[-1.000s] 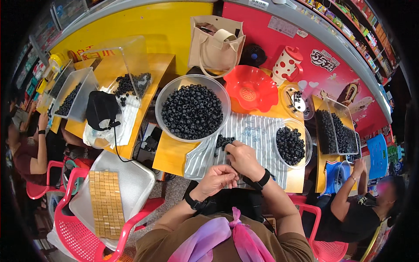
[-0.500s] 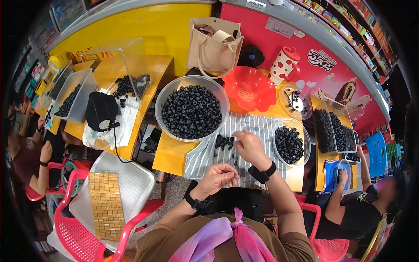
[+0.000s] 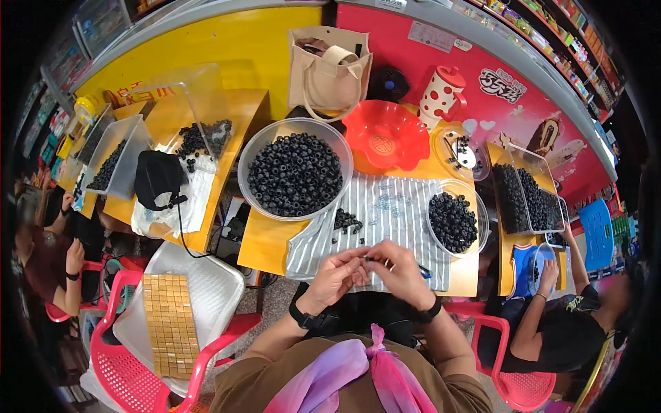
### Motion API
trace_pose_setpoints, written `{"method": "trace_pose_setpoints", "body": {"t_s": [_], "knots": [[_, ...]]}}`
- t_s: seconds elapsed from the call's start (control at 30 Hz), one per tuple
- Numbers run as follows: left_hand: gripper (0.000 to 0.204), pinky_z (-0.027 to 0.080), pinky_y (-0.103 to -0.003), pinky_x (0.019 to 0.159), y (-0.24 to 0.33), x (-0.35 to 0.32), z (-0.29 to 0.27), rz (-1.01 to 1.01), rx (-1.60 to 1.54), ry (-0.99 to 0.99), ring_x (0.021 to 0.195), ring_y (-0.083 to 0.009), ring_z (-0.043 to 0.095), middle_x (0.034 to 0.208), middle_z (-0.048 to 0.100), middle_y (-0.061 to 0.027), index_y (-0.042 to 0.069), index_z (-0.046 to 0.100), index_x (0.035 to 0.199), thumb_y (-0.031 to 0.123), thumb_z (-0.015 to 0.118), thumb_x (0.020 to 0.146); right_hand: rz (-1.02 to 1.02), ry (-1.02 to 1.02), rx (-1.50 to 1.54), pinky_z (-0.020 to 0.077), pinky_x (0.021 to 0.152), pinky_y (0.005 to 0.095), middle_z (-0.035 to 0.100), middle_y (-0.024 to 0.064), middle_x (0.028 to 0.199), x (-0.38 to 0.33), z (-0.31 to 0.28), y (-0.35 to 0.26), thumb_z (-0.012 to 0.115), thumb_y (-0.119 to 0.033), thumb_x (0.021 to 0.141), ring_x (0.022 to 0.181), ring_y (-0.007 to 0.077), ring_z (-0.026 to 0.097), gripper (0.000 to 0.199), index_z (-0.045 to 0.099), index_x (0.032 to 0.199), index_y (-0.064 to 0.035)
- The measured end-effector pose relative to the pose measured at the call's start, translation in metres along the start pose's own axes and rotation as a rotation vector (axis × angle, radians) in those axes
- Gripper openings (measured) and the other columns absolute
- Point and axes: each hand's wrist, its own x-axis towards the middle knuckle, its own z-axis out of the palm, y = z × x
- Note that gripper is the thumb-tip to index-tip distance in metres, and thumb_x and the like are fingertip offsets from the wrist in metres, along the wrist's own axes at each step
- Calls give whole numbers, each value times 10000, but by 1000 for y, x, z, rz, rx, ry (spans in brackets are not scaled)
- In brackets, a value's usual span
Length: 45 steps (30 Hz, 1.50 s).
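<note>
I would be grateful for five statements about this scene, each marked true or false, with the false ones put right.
1. The left hand and right hand meet by the near edge of the striped cloth. True.
2. The red bowl stands left of the big tub. False: it stands to the tub's right.
3. The spotted cup has a red lid. True.
4. The small bead pile lies on bare wood. False: it lies on the striped cloth.
5. The bag is bright green. False: it is beige.
</note>
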Motion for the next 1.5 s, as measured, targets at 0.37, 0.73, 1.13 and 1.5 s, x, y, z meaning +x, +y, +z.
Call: {"method": "trace_pose_setpoints", "body": {"t_s": [0.37, 0.73, 1.13, 1.5], "knots": [[211, 503, -219, 631, -3, -14, 4, -176, 251, -46, 731, -137, 648, 904, 670, -81, -22, 621, 1097, 52, 607, 900, -156, 171, -89, 454, 506, 344, 547, 98, 710, -53, 14, 8, 702, 0, 719, 602, 263, 596, 175, 643, 879, -42], [266, 507, -218, 661, 7, -7, 5, -43, 111, 50, 796, -166, 648, 972, 652, -108, -34, 589, 1137, 4, 610, 874, -3, 174, -352, 434, 553, 413, 505, 126, 741, -51, 7, 40, 670, -67, 755, 653, 329, 558, 80, 620, 815, -48], [258, 522, -225, 684, 5, -9, 1, -37, 102, 8, 810, -170, 654, 977, 661, -121, -27, 605, 1134, -8, 607, 877, 89, 176, 147, 461, 558, 292, 569, 98, 766, -40, 5, 21, 657, 30, 769, 647, 205, 595, 70, 607, 811, 3], [224, 511, -224, 683, 5, -13, 8, -58, 148, 9, 801, -153, 649, 912, 658, -76, -22, 654, 1070, -24, 632, 848, -164, 185, 165, 427, 529, 289, 574, 96, 716, -35, 19, 15, 692, 56, 730, 594, 189, 546, 110, 633, 808, 5]]}}
